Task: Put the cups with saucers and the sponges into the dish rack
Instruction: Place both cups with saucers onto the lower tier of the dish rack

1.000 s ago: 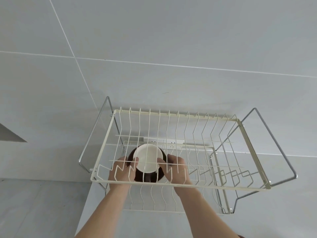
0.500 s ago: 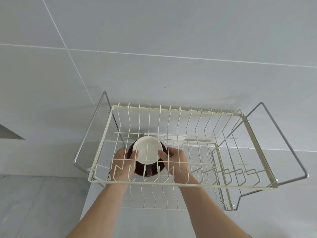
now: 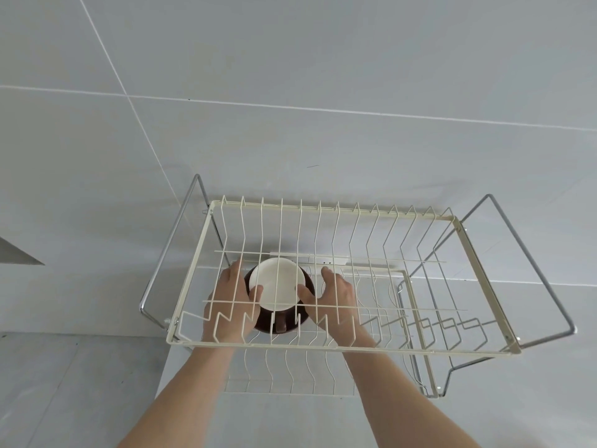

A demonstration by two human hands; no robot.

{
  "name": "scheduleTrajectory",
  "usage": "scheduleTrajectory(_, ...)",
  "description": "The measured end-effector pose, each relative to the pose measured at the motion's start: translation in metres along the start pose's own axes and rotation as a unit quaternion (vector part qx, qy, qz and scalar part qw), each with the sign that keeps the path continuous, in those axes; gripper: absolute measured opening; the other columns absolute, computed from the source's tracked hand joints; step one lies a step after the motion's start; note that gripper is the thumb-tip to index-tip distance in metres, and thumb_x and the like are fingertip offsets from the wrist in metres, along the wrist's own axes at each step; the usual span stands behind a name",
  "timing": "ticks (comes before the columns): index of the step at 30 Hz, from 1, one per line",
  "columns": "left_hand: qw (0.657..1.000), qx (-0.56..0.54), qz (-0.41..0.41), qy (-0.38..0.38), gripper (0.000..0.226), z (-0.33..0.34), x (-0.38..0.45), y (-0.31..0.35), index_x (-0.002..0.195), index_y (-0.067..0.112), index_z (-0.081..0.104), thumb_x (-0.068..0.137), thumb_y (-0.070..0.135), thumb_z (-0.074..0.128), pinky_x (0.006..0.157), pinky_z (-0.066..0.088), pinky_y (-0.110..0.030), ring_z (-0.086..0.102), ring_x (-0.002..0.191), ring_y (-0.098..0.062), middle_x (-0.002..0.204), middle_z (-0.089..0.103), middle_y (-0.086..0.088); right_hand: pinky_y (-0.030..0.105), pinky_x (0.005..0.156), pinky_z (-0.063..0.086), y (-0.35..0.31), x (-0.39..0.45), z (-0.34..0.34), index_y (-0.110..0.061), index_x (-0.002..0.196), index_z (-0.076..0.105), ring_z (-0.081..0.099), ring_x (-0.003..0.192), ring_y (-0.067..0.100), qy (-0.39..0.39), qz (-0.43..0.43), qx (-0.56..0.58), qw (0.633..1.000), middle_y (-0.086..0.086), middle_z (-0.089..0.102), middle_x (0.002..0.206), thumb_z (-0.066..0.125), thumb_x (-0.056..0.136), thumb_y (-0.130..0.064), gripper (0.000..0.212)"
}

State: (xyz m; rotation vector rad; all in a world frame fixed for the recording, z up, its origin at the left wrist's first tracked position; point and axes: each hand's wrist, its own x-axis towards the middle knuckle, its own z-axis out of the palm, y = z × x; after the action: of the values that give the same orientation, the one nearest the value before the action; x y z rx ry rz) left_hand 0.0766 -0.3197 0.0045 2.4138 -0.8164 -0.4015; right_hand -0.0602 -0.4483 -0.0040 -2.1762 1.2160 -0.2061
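Note:
A cup (image 3: 277, 282) with a white inside stands on a dark brown saucer (image 3: 263, 321) on the lower tier of the cream wire dish rack (image 3: 323, 345), seen through the wires of the upper basket. My left hand (image 3: 231, 302) lies against the saucer's left edge with its thumb on the cup's rim. My right hand (image 3: 337, 295) is on the right, thumb touching the cup and fingers spread away from the saucer. No sponges are in view.
The rack hangs in a chrome tube frame (image 3: 168, 244) against a grey tiled wall. A white socket strip (image 3: 323, 260) sits on the wall behind the cup. The lower tier's wires (image 3: 290, 373) stretch toward me and to the right.
Both hands gripped the saucer's sides before. The right hand's fingers have now spread off it and the left hand's fingers have straightened. The cup and saucer stay in place.

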Motion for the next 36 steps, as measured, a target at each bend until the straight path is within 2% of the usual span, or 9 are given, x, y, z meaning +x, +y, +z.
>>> scheduleTrajectory(3,0.994,0.077,0.079,0.022,0.073,-0.005,0.001,0.002,0.151,0.006,0.035,0.087,0.018,0.07,0.106,0.042,-0.05,0.046,0.134,-0.039,0.147,0.048,-0.017,0.046,0.106,0.042,0.003,0.001,-0.001,-0.002,0.14,0.044,0.046,0.132,0.037,0.035,-0.046,-0.073,0.996,0.016,0.052,0.142,0.06,0.083,-0.061,0.083)
scheduleTrajectory(10,0.939,0.231,0.244,0.075,0.093,-0.013,0.009,-0.001,0.147,0.0,0.041,0.071,0.028,0.086,0.116,0.028,-0.05,0.039,0.143,-0.038,0.152,0.046,-0.019,0.049,0.119,0.03,0.003,0.002,-0.008,0.003,0.145,0.039,0.035,0.144,0.038,0.086,-0.14,-0.192,0.968,0.022,0.041,0.153,0.05,0.084,-0.07,0.096)
scheduleTrajectory(15,0.923,0.27,0.259,0.092,0.091,-0.012,0.009,-0.005,0.151,0.0,0.036,0.078,0.036,0.077,0.119,0.027,-0.051,0.031,0.148,-0.035,0.158,0.038,-0.017,0.051,0.119,0.03,0.003,0.001,-0.012,0.005,0.145,0.039,0.033,0.145,0.039,0.085,-0.153,-0.209,0.962,0.024,0.038,0.154,0.048,0.086,-0.069,0.095)
scheduleTrajectory(20,0.923,0.285,0.25,0.075,0.08,-0.014,0.011,-0.006,0.153,0.002,0.03,0.088,0.046,0.047,0.119,0.027,-0.052,0.028,0.15,-0.035,0.159,0.035,-0.017,0.052,0.117,0.032,0.005,-0.001,-0.011,0.006,0.144,0.041,0.035,0.143,0.04,0.085,-0.159,-0.213,0.96,0.025,0.04,0.152,0.046,0.087,-0.069,0.094)
scheduleTrajectory(24,0.92,0.288,0.25,0.093,0.086,-0.009,0.009,-0.006,0.153,0.002,0.03,0.085,0.047,0.06,0.12,0.023,-0.05,0.029,0.149,-0.035,0.158,0.036,-0.018,0.047,0.121,0.027,0.003,-0.004,-0.014,0.003,0.146,0.037,0.032,0.145,0.037,0.084,-0.164,-0.215,0.959,0.022,0.039,0.154,0.044,0.087,-0.07,0.094)
scheduleTrajectory(27,0.925,0.276,0.243,0.092,0.085,-0.008,0.006,-0.005,0.153,0.002,0.031,0.089,0.057,0.041,0.121,0.022,-0.05,0.027,0.15,-0.034,0.159,0.035,-0.016,0.05,0.118,0.032,0.002,-0.01,-0.017,0.004,0.142,0.043,0.037,0.142,0.039,0.091,-0.171,-0.208,0.959,0.023,0.045,0.149,0.042,0.087,-0.07,0.092)
scheduleTrajectory(31,0.932,0.22,0.267,0.109,0.083,-0.003,-0.013,0.0,0.149,-0.001,0.04,0.09,0.058,0.046,0.119,0.029,-0.052,0.037,0.144,-0.04,0.154,0.042,-0.02,0.049,0.118,0.032,0.021,-0.032,-0.022,0.004,0.141,0.046,0.041,0.14,0.039,0.109,-0.174,-0.196,0.959,0.023,0.047,0.147,0.05,0.09,-0.067,0.087)
scheduleTrajectory(34,0.934,0.211,0.262,0.119,0.084,0.002,-0.04,0.008,0.149,0.002,0.039,0.09,0.061,0.048,0.117,0.033,-0.053,0.041,0.142,-0.038,0.153,0.045,-0.019,0.05,0.119,0.029,0.04,-0.055,-0.027,0.002,0.148,0.037,0.03,0.147,0.034,0.102,-0.156,-0.216,0.958,0.021,0.036,0.156,0.044,0.091,-0.068,0.091)
scheduleTrajectory(36,0.943,0.2,0.242,0.109,0.09,0.006,-0.058,0.012,0.149,0.003,0.041,0.086,0.066,0.052,0.115,0.036,-0.053,0.041,0.142,-0.037,0.153,0.045,-0.018,0.046,0.124,0.018,0.05,-0.072,-0.033,-0.004,0.155,0.021,0.014,0.153,0.028,0.072,-0.141,-0.217,0.963,0.014,0.018,0.164,0.031,0.089,-0.075,0.098)
